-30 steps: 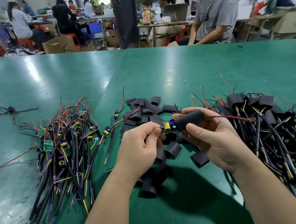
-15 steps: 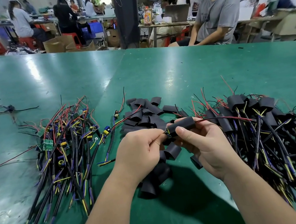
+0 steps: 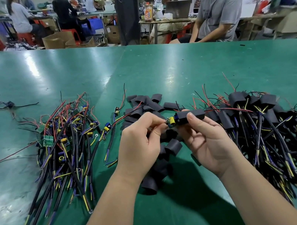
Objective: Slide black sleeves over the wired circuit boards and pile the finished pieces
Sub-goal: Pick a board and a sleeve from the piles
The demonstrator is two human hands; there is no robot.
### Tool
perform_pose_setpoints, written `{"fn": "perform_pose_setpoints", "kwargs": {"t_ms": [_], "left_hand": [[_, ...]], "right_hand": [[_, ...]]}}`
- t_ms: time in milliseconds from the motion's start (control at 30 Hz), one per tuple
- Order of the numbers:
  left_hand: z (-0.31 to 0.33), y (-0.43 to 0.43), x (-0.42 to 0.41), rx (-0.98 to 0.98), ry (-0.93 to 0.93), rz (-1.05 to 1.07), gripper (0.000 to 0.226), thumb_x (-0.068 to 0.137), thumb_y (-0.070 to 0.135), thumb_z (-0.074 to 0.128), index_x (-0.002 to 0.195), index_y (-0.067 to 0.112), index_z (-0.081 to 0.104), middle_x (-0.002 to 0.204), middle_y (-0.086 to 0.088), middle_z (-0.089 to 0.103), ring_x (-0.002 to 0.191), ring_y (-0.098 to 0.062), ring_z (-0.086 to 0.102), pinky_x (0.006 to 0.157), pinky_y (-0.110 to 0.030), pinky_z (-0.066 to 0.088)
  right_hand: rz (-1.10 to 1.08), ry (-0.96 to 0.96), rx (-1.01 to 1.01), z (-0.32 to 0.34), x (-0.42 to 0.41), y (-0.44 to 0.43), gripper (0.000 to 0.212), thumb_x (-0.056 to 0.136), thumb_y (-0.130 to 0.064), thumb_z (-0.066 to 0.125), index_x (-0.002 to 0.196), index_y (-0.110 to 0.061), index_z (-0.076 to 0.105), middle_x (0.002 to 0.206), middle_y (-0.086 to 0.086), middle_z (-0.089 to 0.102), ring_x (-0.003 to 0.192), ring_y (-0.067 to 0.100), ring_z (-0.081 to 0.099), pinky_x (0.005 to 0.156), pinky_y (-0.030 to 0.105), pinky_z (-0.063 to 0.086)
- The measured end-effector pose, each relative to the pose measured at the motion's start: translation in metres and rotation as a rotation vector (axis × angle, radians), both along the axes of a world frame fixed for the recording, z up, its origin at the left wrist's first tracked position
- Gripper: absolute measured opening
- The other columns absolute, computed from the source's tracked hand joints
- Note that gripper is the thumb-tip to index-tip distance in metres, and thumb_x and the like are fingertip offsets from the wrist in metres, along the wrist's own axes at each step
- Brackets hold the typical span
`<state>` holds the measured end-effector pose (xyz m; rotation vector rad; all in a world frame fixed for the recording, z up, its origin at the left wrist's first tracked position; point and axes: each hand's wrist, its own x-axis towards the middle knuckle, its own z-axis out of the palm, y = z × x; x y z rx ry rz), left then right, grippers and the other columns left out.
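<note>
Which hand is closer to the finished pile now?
Right. The right hand is at the left edge of the finished pile; the left hand is farther left, beyond the sleeve.

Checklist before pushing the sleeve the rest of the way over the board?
1. Hold of right hand on sleeve: ok, thumb and fingers round it.
2. Pinch of left hand on board end: ok.
3. Coverage: not ok, yellow part of board sits outside the sleeve mouth.
4. Exit of red wire from the sleeve's far end: ok.
5. Alignment inside sleeve: cannot tell, hidden.
6. Place of finished pile, just right of the hands: ok.
</note>
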<state>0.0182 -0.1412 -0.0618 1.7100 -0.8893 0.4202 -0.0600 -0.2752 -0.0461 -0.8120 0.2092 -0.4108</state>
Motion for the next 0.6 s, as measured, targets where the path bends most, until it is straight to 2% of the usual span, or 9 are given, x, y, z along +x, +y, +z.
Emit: {"fn": "perform_pose_setpoints", "kwargs": {"t_ms": [67,133,200,433,533,600], "left_hand": [[0.0010,0.0006,0.0013,-0.017,-0.017,-0.006,0.009,0.085,0.012,0.064,0.082,0.021,0.064,0.066,0.015,0.060,0.055,-0.005,0.051,0.054,-0.015,0.040],[0.0008,0.0003,0.0006,-0.007,-0.058,-0.024,0.008,0.085,0.011,0.064,0.084,0.019,0.065,0.070,0.010,0.062,0.058,-0.005,0.053,0.057,-0.017,0.043],[0.0001,-0.0010,-0.0010,0.007,-0.079,-0.035,0.006,0.085,0.011,0.065,0.085,0.017,0.067,0.073,0.010,0.064,0.062,-0.005,0.055,0.059,-0.020,0.046],[-0.0015,-0.0013,0.0000,-0.020,-0.021,-0.040,0.004,0.083,0.011,0.069,0.083,0.015,0.071,0.073,0.019,0.064,0.062,0.005,0.056,0.060,-0.010,0.041],[-0.0007,-0.0010,0.0003,-0.028,0.001,-0.046,0.005,0.081,0.011,0.071,0.082,0.015,0.073,0.074,0.015,0.067,0.065,0.003,0.060,0.063,-0.011,0.045],[-0.0002,-0.0005,0.0013,-0.030,0.008,-0.051,0.006,0.080,0.010,0.071,0.082,0.015,0.073,0.075,0.013,0.069,0.067,0.001,0.063,0.064,-0.013,0.047]], "right_hand": [[-0.017,0.005,-0.021,0.0007,-0.0006,0.0005,0.016,0.064,-0.010,0.070,0.080,-0.011,0.072,0.084,0.011,0.071,0.071,0.016,0.070,0.064,0.022,0.057],[-0.059,0.027,-0.091,-0.0005,-0.0010,0.0023,0.034,0.060,-0.011,0.074,0.092,-0.014,0.063,0.078,0.009,0.067,0.067,0.016,0.068,0.062,0.024,0.057],[-0.090,0.031,-0.146,-0.0013,-0.0015,0.0044,0.042,0.059,-0.012,0.074,0.098,-0.016,0.057,0.073,0.007,0.063,0.064,0.015,0.067,0.058,0.023,0.055],[-0.058,-0.029,-0.249,-0.0016,-0.0048,0.0056,0.040,0.062,-0.008,0.072,0.097,-0.017,0.054,0.072,0.003,0.070,0.067,0.014,0.068,0.062,0.023,0.056],[-0.101,-0.010,-0.413,-0.0035,-0.0053,0.0071,0.037,0.062,-0.015,0.076,0.094,-0.018,0.059,0.080,0.008,0.072,0.076,0.020,0.068,0.072,0.031,0.056],[-0.107,-0.007,-0.441,-0.0042,-0.0052,0.0094,0.034,0.063,-0.019,0.075,0.094,-0.019,0.062,0.085,0.010,0.072,0.080,0.023,0.067,0.075,0.033,0.055]]}}
